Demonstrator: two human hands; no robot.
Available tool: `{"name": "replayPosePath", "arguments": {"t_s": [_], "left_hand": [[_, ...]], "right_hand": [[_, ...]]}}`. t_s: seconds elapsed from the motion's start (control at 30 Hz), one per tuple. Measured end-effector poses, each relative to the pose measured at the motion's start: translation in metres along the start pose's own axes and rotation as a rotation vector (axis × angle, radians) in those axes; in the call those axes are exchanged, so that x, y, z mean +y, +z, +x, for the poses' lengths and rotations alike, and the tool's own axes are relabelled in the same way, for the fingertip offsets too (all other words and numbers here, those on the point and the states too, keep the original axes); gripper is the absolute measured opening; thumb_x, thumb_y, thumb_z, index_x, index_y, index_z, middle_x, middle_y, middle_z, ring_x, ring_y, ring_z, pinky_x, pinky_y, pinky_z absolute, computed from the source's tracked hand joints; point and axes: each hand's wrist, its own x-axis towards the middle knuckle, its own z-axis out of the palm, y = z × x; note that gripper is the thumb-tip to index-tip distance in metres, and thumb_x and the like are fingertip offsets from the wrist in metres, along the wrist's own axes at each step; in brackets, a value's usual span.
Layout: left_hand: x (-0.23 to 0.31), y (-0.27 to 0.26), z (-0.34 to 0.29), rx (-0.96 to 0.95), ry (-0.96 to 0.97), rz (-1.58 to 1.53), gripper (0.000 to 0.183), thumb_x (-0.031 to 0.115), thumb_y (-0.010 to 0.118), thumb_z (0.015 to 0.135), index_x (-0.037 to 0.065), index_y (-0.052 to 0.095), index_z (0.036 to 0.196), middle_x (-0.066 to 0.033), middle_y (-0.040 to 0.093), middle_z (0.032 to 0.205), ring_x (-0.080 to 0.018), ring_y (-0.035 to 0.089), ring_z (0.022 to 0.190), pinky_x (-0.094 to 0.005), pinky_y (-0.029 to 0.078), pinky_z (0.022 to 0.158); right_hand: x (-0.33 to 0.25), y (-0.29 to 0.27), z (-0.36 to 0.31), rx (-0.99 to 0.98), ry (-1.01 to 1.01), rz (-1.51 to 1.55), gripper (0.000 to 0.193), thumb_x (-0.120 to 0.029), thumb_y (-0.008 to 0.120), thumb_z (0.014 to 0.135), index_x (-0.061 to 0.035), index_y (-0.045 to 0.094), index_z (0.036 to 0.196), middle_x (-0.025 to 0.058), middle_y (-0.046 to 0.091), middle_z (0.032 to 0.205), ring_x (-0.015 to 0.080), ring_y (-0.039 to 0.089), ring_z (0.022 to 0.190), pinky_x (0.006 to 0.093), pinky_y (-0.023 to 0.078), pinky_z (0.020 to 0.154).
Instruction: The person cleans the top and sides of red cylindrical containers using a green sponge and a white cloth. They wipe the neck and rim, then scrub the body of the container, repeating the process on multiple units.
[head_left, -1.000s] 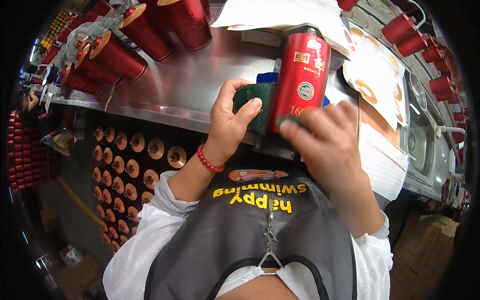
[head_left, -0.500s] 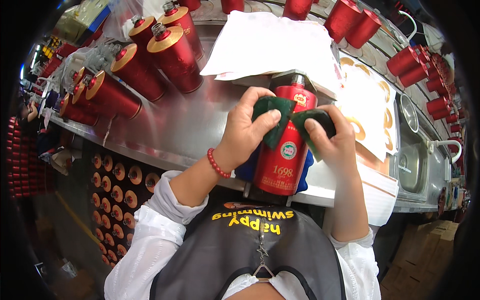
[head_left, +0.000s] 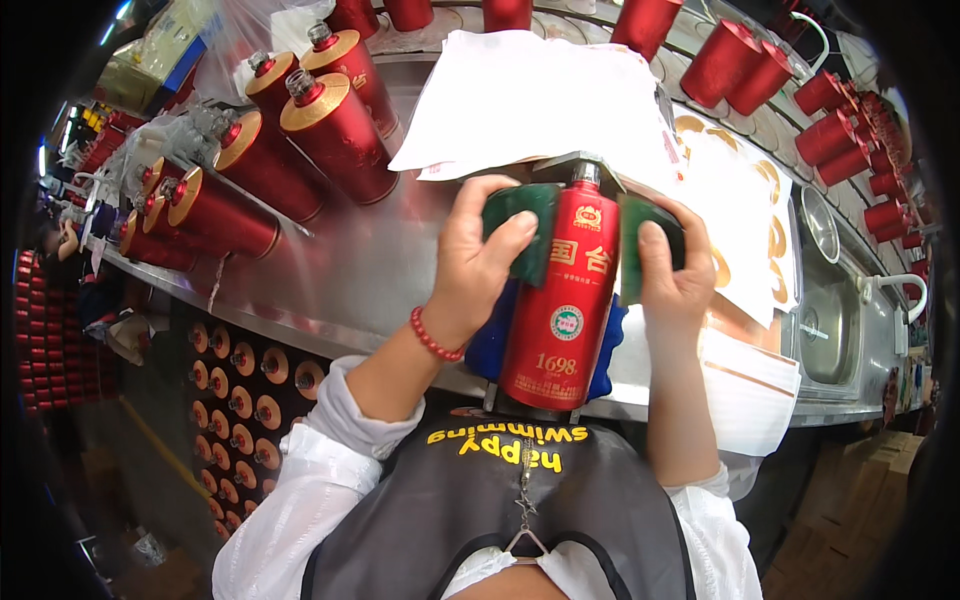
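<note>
A red bottle (head_left: 565,290) with a clear glass neck and gold printing lies tilted in front of me, its neck pointing away. Beneath it is a blue padded rest (head_left: 490,338). My left hand (head_left: 474,255) pinches a dark green flat pad (head_left: 522,212) between thumb and fingers, against the bottle's left side. On the other side, my right hand (head_left: 676,262) grips a second green pad (head_left: 634,225), whose edge is near or against the bottle's right side; I cannot tell if it touches. The bottle's front shows between the two pads.
White sheets (head_left: 530,95) lie beyond the bottle. More sheets with gold rings (head_left: 720,265) lie to the right, before a metal sink (head_left: 828,335). Several red bottles (head_left: 335,135) stand at the left on the steel table (head_left: 330,260). Others stand along a conveyor (head_left: 655,75) at the back.
Both hands have moved apart, taking the pads from over the bottle's front to its sides. The upper gold printing now shows. The bottle's near end appears slightly closer to me.
</note>
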Motion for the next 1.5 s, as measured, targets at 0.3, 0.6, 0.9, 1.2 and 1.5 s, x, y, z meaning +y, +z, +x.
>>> {"name": "replayPosePath", "arguments": {"t_s": [0.3, 0.6, 0.9, 1.2, 1.5], "left_hand": [[-0.004, 0.002, -0.011, 0.023, -0.051, -0.035, 0.027, 0.014, 0.063, 0.097, 0.004, 0.053, 0.12, -0.0009, 0.062, 0.097, -0.0052, 0.057, 0.087, -0.0233, 0.051, 0.078], [-0.002, -0.001, -0.043, -0.03, -0.053, -0.144, 0.024, 0.013, 0.063, 0.098, 0.005, 0.054, 0.119, 0.0017, 0.06, 0.097, -0.0046, 0.055, 0.087, -0.0228, 0.05, 0.076], [-0.014, -0.025, -0.065, 0.056, -0.108, -0.094, 0.025, 0.01, 0.061, 0.098, 0.005, 0.054, 0.121, 0.0, 0.065, 0.098, -0.0047, 0.061, 0.086, -0.0211, 0.052, 0.075], [-0.035, -0.06, -0.075, 0.065, 0.321, 1.05, 0.069, 0.056, 0.049, 0.1, 0.002, 0.045, 0.144, -0.0228, 0.059, 0.132, -0.0357, 0.054, 0.122, -0.0438, 0.039, 0.107], [-0.034, -0.047, -0.092, -0.346, 0.536, 0.999, 0.102, 0.065, 0.064, 0.086, 0.002, 0.026, 0.156, -0.0179, 0.05, 0.147, -0.0399, 0.03, 0.145, -0.054, 0.018, 0.119]], "right_hand": [[-0.005, 0.016, -0.016, 0.001, 0.104, 0.15, 0.027, -0.018, 0.065, 0.098, 0.0002, 0.062, 0.118, 0.0085, 0.066, 0.098, 0.0135, 0.061, 0.091, 0.0262, 0.05, 0.082], [-0.034, 0.011, -0.042, -0.019, 0.195, 0.237, 0.026, -0.014, 0.063, 0.099, -0.0008, 0.062, 0.121, 0.0045, 0.065, 0.103, 0.0099, 0.06, 0.093, 0.0236, 0.049, 0.083], [-0.033, -0.009, -0.063, -0.053, 0.131, 0.191, 0.026, -0.018, 0.067, 0.098, -0.0016, 0.063, 0.118, 0.005, 0.067, 0.1, 0.0103, 0.061, 0.093, 0.0243, 0.05, 0.082], [-0.02, -0.03, -0.089, -0.009, -0.071, -0.131, 0.022, -0.011, 0.071, 0.093, -0.0039, 0.065, 0.112, 0.0085, 0.067, 0.095, 0.018, 0.062, 0.086, 0.0298, 0.049, 0.076], [-0.047, -0.038, -0.102, -0.279, -0.342, -0.091, 0.037, 0.002, 0.079, 0.071, -0.0086, 0.073, 0.106, 0.0064, 0.063, 0.087, 0.023, 0.056, 0.076, 0.0357, 0.043, 0.072]]}}
